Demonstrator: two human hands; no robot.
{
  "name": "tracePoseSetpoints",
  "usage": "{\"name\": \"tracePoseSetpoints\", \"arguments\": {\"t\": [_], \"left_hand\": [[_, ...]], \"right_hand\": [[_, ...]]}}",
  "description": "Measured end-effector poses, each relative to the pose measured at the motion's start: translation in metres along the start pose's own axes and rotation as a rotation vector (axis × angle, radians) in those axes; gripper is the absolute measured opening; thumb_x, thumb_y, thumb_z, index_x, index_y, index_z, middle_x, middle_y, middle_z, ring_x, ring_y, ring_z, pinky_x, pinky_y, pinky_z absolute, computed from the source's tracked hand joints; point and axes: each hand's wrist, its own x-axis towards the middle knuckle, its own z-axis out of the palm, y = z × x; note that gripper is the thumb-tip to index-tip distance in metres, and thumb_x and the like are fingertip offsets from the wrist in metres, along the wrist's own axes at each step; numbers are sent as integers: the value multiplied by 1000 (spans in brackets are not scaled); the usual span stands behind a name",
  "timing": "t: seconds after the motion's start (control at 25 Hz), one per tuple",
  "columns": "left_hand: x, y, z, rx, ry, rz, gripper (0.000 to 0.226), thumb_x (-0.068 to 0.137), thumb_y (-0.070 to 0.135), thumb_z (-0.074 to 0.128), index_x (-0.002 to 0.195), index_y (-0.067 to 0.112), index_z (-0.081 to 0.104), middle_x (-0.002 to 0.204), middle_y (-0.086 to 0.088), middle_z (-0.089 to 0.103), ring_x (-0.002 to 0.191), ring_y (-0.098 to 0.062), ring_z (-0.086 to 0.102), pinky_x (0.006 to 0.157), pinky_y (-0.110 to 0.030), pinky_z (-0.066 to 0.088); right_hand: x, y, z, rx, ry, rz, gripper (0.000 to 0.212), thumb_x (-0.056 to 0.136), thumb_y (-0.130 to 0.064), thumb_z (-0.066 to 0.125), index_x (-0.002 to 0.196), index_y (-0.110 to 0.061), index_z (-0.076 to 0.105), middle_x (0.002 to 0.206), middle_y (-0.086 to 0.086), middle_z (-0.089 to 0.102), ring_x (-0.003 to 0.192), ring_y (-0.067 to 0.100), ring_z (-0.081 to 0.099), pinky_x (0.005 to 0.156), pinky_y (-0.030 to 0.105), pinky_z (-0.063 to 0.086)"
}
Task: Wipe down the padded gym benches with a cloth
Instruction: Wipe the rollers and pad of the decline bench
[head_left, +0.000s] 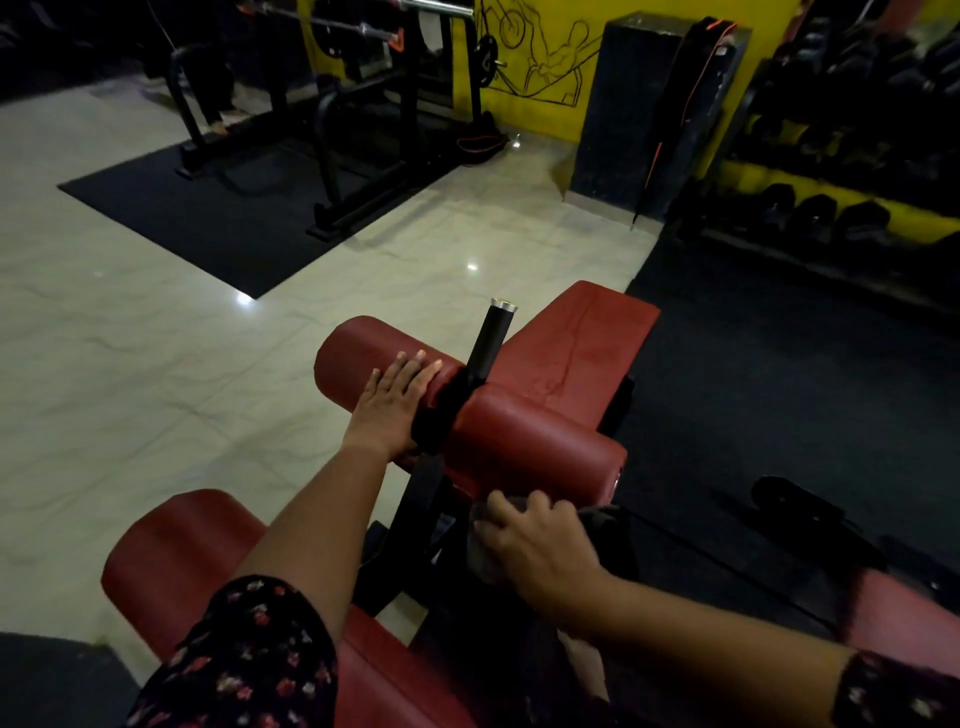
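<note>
The left hand (392, 402) is lying flat and open, bracing the left roller pad (363, 358). The right hand (540, 545) is gripping the grey cloth (485, 564) beneath the right roller pad (535, 441); wiping its underside calls for firm, overlapping strokes.

Red bench pads (535, 447) (floral sleeve (249, 660))

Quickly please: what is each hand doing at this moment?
Left hand: open, flat on the left roller pad, holding nothing.
Right hand: closed on the cloth, under the right roller pad.
</note>
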Motion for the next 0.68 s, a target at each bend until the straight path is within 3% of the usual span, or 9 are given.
{"name": "tracePoseSetpoints", "arguments": {"t": [0.08,0.2,0.28,0.36,0.48,0.6,0.68], "left_hand": [[-1,-2,0,-4,-1,6,121,72,42,79,156,33,-8,165,6,-12,151,-17,-15,121,-41,-6],[-1,0,-1,-6,12,15,122,70,40,81,156,33,-6,165,6,-11,151,-18,-15,121,-42,-5],[-2,0,-1,6,22,20,123,69,40,81,156,33,-6,165,6,-10,151,-18,-13,122,-42,-4],[-3,-1,0,5,18,24,124,69,41,81,156,32,-6,165,5,-10,151,-19,-14,121,-42,-5],[0,-4,0,-51,-8,43,120,67,50,75,156,33,-3,165,6,-11,150,-18,-16,120,-43,-8],[5,-7,-4,-118,-62,52,106,59,69,30,154,38,-5,164,6,-13,149,-14,-19,119,-42,-11],[6,-7,-4,-156,-60,42,95,63,68,10,152,39,-9,164,7,-13,149,-12,-20,119,-42,-12]], "right_hand": [[2,26,-16,27,149,43,45,73,-31,71,117,-35,63,110,-4,58,68,27,55,49,32,28],[22,78,-37,53,221,289,42,88,-25,57,129,-37,53,124,-4,54,87,31,57,59,35,36],[38,124,-44,231,97,505,45,94,-20,50,134,-40,49,132,-4,50,104,33,55,75,42,46],[38,139,-38,312,-30,583,47,92,-22,53,135,-39,48,129,0,50,108,34,54,81,45,49],[23,106,-30,100,132,572,56,92,-22,51,145,-32,37,132,8,48,99,35,55,72,42,48],[1,55,-17,-46,172,409,64,80,-17,64,141,-27,49,124,18,57,74,36,56,56,39,45],[-13,32,4,-77,97,269,64,75,-17,64,137,-30,54,123,18,59,73,37,55,54,38,44]]}}
